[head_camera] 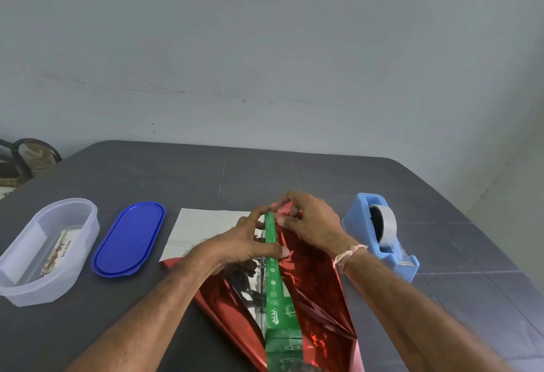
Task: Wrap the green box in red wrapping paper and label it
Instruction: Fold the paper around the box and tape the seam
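Paper (312, 277) lies on grey table (147, 171) before pale wall (265, 47).

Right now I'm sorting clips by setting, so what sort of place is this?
Likely a home table set up for gift wrapping: a tape dispenser, red paper partly round a green box, a tub holding a card.

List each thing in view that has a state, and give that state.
green box: partly wrapped, top strip bare
red wrapping paper: drawn up round box, seam open
clear container: open, card inside
blue lid: off, beside the container
tape dispenser: loaded with tape
left hand: presses on the box
right hand: pinches the paper's edge
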The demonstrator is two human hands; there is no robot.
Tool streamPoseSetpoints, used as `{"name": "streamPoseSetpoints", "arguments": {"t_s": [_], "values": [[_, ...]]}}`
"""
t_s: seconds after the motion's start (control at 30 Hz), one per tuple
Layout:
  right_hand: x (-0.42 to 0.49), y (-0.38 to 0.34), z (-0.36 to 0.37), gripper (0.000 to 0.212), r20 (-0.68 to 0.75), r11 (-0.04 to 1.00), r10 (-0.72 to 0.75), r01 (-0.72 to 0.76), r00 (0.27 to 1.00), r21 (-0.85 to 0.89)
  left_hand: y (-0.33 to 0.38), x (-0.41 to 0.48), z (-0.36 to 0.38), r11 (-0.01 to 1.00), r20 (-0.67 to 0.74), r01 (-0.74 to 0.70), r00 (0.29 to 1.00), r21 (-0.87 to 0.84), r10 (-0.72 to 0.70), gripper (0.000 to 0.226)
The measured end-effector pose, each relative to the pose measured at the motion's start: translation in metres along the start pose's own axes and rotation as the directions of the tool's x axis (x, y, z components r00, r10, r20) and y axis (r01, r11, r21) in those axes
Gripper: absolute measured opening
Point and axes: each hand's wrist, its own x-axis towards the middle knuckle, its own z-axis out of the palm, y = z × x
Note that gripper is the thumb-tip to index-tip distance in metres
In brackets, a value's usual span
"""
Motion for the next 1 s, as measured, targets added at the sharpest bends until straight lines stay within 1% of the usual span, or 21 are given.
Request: {"name": "streamPoseSetpoints", "arguments": {"t_s": [0.07, 0.13, 0.2, 0.27, 0.37, 0.5, 0.6, 0.73, 0.8, 0.9, 1.0], "values": [[0.001, 0.001, -0.001, 0.033, 0.000, 1.000, 0.002, -0.002, 1.000, 0.016, 0.000, 0.000, 0.000, 1.000, 0.000, -0.001, 1.000, -0.027, 0.001, 0.093], [0.001, 0.001, -0.001, 0.036, 0.000, 1.000, 0.009, -0.009, 1.000, 0.027, 0.000, 0.000, 0.000, 0.999, -0.003, -0.005, 1.000, -0.044, 0.005, 0.090], [0.000, 0.002, 0.000, 0.033, -0.002, 0.999, 0.016, -0.016, 1.000, 0.031, -0.001, 0.001, 0.000, 0.998, 0.003, -0.009, 1.000, -0.057, 0.009, 0.089], [0.000, 0.003, 0.002, 0.025, -0.021, 0.999, 0.026, -0.026, 0.999, 0.037, -0.001, 0.001, 0.000, 0.998, 0.003, -0.008, 1.000, -0.055, 0.008, 0.088], [0.000, 0.001, 0.004, 0.016, -0.054, 0.996, 0.073, -0.071, 0.996, 0.048, 0.000, 0.001, 0.000, 0.998, 0.005, -0.008, 1.000, -0.060, 0.008, 0.090], [-0.001, -0.011, 0.005, 0.018, -0.094, 0.991, 0.126, -0.129, 0.988, -0.028, 0.002, 0.000, 0.001, 0.998, 0.003, -0.001, 1.000, -0.065, 0.001, 0.089], [-0.001, -0.015, 0.007, 0.018, -0.121, 0.987, 0.145, -0.151, 0.982, -0.050, 0.000, 0.000, 0.000, 0.997, 0.006, 0.000, 1.000, -0.074, 0.000, 0.090], [-0.001, -0.010, 0.005, 0.012, -0.102, 0.987, 0.162, -0.163, 0.982, -0.002, 0.000, 0.000, 0.000, 0.997, 0.012, 0.003, 1.000, -0.078, -0.002, 0.090], [-0.002, -0.007, 0.004, 0.014, -0.095, 0.987, 0.162, -0.159, 0.982, 0.039, 0.002, -0.001, 0.001, 0.996, 0.015, 0.007, 1.000, -0.086, -0.005, 0.089], [-0.004, -0.006, 0.006, 0.023, -0.098, 0.989, 0.146, -0.144, 0.984, 0.027, 0.002, -0.002, 0.001, 0.996, 0.017, 0.013, 1.000, -0.091, -0.012, 0.089], [-0.004, -0.007, 0.009, 0.022, -0.118, 0.990, 0.140, -0.140, 0.983, 0.008, 0.002, -0.002, 0.001, 0.996, 0.017, 0.010, 1.000, -0.087, -0.009, 0.090]]}}
